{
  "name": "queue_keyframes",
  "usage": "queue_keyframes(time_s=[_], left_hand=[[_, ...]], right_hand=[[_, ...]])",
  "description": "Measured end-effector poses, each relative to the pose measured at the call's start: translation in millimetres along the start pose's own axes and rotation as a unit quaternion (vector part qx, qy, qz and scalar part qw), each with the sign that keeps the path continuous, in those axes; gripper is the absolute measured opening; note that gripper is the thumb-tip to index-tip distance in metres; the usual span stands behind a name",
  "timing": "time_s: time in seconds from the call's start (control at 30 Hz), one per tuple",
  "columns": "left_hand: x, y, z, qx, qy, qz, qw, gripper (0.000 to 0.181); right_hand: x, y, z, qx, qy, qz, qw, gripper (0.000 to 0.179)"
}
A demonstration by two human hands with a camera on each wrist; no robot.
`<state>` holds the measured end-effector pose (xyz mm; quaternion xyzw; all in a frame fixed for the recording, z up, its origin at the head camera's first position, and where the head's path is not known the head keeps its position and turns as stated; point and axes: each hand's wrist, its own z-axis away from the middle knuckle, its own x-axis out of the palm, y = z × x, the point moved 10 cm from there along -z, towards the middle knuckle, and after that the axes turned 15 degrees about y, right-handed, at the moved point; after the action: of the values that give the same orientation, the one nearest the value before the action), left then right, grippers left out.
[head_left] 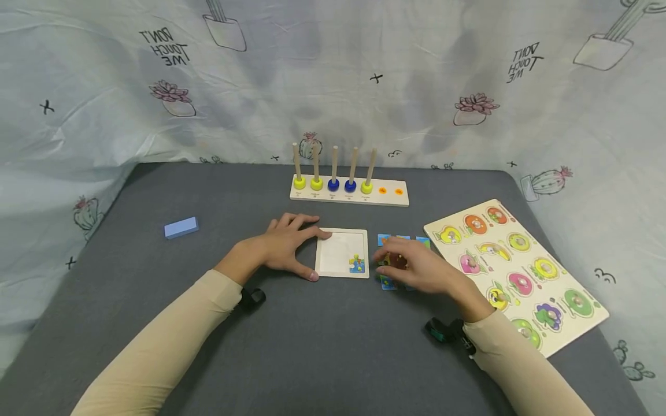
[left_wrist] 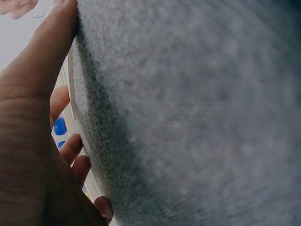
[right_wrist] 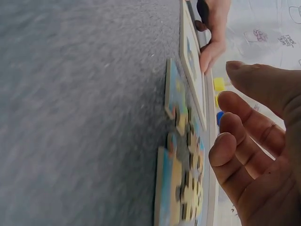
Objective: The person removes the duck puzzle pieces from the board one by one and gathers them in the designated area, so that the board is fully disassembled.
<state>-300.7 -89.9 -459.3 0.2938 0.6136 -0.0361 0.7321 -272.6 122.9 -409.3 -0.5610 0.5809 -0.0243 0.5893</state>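
A small square wooden puzzle tray [head_left: 331, 254] lies in the middle of the table, with one blue and yellow jigsaw piece [head_left: 356, 264] in its lower right corner. Along the tray's left side, my left hand [head_left: 281, 245] is spread, thumb at the near corner and index finger at the far one. To the right of the tray, my right hand [head_left: 420, 267] hovers over several loose puzzle pieces [head_left: 387, 283], partly hiding them. In the right wrist view its fingers [right_wrist: 222, 149] are loosely bent with nothing between them, beside the flat-lying pieces [right_wrist: 176, 188].
Behind the tray stands a wooden peg board [head_left: 338, 196] with upright pegs and yellow and blue rings. A large fruit puzzle board [head_left: 562, 271] lies at an angle on the right, near my right forearm. On the left is a blue block [head_left: 181, 227].
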Motion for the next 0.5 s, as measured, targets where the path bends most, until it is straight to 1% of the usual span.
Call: queue_keyframes(time_s=[0.1, 0.33, 0.5], left_hand=[[0.6, 0.4, 0.3, -0.001, -0.002, -0.002, 1.0000, 0.098], [-0.4, 1.1, -2.0, -0.002, 0.003, 0.000, 1.0000, 0.097], [0.2, -0.2, -0.5, 0.001, -0.001, -0.004, 1.0000, 0.098]], right_hand=[[3.5, -1.2, -4.2, 0.005, -0.006, -0.006, 0.9999, 0.018], [9.6, 0.9, -12.1, 0.017, -0.011, 0.000, 0.9998, 0.022], [16.5, 0.2, -15.4, 0.016, -0.020, -0.004, 0.9997, 0.024]])
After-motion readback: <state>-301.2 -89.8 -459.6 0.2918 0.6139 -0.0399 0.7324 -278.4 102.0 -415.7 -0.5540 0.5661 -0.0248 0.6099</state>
